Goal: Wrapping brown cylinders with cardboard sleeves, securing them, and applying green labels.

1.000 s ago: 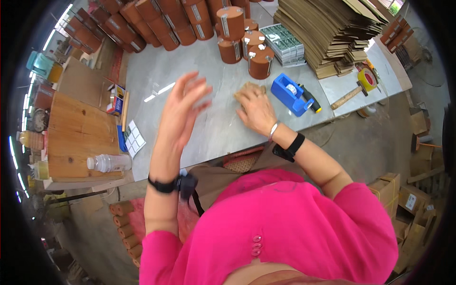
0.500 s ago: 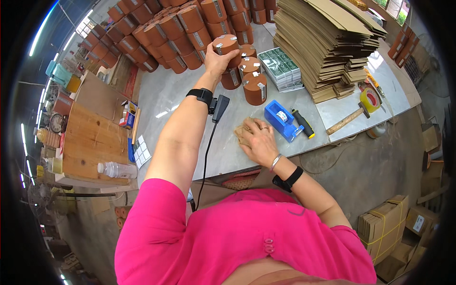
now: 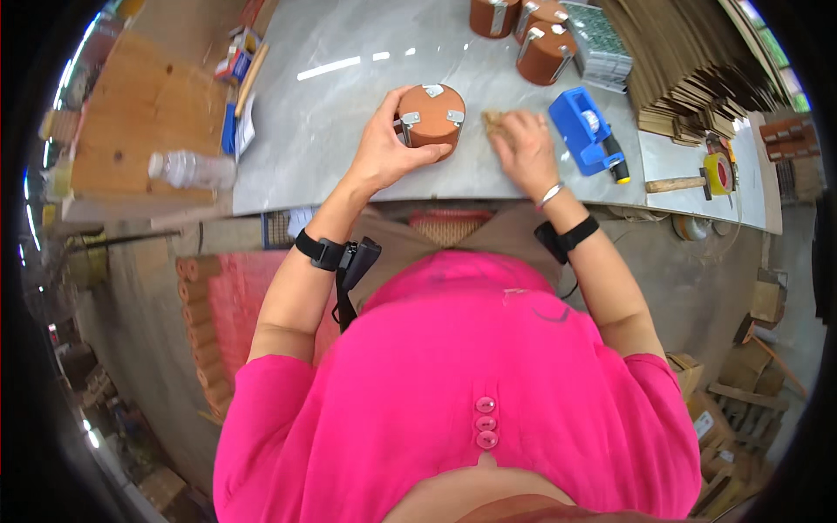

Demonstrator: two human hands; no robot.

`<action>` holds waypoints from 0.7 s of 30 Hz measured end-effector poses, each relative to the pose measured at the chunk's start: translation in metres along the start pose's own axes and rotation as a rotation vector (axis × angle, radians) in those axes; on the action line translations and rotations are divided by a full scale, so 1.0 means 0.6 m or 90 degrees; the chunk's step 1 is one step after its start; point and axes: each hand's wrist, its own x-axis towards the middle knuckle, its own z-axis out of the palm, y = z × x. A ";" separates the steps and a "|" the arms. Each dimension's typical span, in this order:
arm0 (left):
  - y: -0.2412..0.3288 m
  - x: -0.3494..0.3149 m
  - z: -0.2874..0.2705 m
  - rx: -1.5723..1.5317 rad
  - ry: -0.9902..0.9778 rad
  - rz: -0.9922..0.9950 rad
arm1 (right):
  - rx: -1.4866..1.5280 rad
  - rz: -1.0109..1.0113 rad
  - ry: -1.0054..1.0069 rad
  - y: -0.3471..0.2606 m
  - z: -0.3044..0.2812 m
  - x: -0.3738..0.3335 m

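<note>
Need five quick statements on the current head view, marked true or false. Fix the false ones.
1. The left hand grips a brown cylinder. True.
2. The right hand holds the hammer. False: its fingers touch a crumpled tan cloth-like piece; the hammer lies farther right on the table.
3. The blue dispenser is to the right of the right hand. True.
4. The clear plastic bottle stands upright. False: it lies on its side.
5. The cardboard stack is left of the blue dispenser. False: it is to the dispenser's right, farther back.
</note>
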 end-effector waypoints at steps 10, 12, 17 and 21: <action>-0.037 -0.051 0.035 -0.004 0.114 -0.059 | 0.298 -0.158 0.101 -0.157 -0.023 0.144; -0.053 -0.049 0.042 -0.002 0.126 -0.026 | 0.171 -0.245 -0.009 -0.170 -0.021 0.130; -0.051 -0.049 0.040 -0.023 0.137 0.035 | 0.266 -0.249 -0.181 -0.157 -0.098 0.082; -0.052 -0.051 0.040 0.024 0.154 0.038 | 0.299 -0.183 -0.046 -0.142 -0.107 0.118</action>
